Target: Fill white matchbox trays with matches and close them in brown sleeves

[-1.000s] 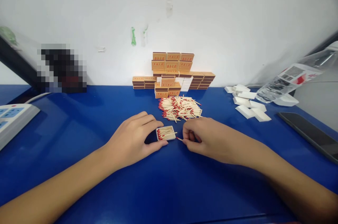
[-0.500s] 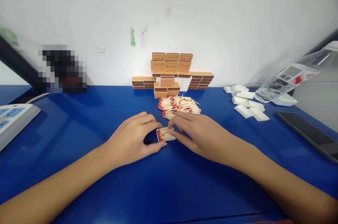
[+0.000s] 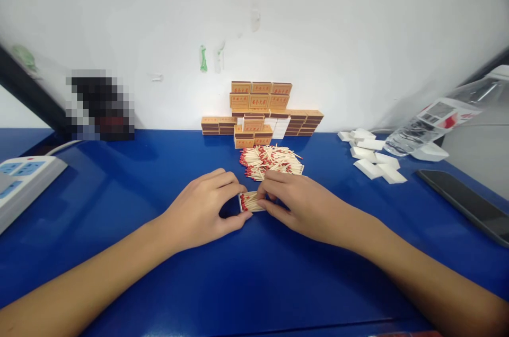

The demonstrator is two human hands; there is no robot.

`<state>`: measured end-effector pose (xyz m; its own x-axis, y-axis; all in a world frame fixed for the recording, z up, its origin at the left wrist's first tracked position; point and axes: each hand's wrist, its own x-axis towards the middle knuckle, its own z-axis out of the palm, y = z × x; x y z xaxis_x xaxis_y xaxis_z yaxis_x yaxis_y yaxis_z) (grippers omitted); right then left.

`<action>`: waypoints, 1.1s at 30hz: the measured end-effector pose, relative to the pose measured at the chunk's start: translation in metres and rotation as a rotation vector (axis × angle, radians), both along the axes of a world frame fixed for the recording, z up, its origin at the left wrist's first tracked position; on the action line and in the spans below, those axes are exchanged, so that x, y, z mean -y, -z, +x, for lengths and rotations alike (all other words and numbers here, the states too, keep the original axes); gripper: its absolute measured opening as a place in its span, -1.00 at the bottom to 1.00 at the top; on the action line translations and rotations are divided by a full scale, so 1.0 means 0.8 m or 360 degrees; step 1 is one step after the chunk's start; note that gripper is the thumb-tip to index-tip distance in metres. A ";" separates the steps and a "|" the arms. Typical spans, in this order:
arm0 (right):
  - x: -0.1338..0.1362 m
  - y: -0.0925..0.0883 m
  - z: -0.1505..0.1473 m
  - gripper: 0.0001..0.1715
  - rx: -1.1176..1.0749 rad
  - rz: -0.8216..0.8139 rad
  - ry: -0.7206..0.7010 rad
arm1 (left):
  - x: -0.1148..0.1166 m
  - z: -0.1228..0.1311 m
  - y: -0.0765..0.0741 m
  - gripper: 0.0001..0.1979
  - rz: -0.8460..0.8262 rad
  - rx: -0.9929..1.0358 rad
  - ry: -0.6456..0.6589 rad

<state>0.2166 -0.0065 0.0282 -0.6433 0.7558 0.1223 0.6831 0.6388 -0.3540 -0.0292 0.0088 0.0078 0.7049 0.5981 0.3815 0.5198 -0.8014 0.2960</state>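
A small white matchbox tray (image 3: pixel 240 204) lies on the blue table, filled with red-tipped matches (image 3: pixel 250 201) whose heads point left. My left hand (image 3: pixel 202 207) curls round its left end, fingertips on the far side and thumb on the near side, gripping it. At the other end, my right hand (image 3: pixel 298 196) has thumb and fingers closed on the matches, and hides that part of the tray. Just beyond both hands sits a loose heap of matches (image 3: pixel 274 159).
Stacked yellow-brown matchboxes (image 3: pixel 259 101) stand against the wall behind the heap. To the right are several white trays (image 3: pixel 368 169), a tilted plastic bottle (image 3: pixel 433 117) and a black phone (image 3: pixel 463 202). A white power strip (image 3: pixel 29 183) lies at the left.
The whole view has shifted slightly. My right fingers have moved a little over the tray's right end, covering more of it; my left hand keeps its grip.
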 end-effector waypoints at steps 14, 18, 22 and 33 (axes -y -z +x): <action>-0.003 0.008 0.003 -0.88 -0.0032 0.0127 0.0004 | -0.001 0.000 0.001 -0.75 -0.0018 0.0013 0.0024; -0.002 0.008 0.001 -0.86 -0.0007 0.0123 -0.0030 | -0.001 0.000 0.002 -0.77 -0.0012 0.0015 0.0043; 0.000 0.008 0.001 -0.88 -0.0043 0.0147 -0.0029 | -0.001 0.001 0.002 -0.79 0.0004 0.0024 0.0055; 0.001 0.006 0.002 -0.83 0.0038 0.0110 0.0028 | 0.000 0.002 0.002 -0.59 -0.0096 0.0006 0.0015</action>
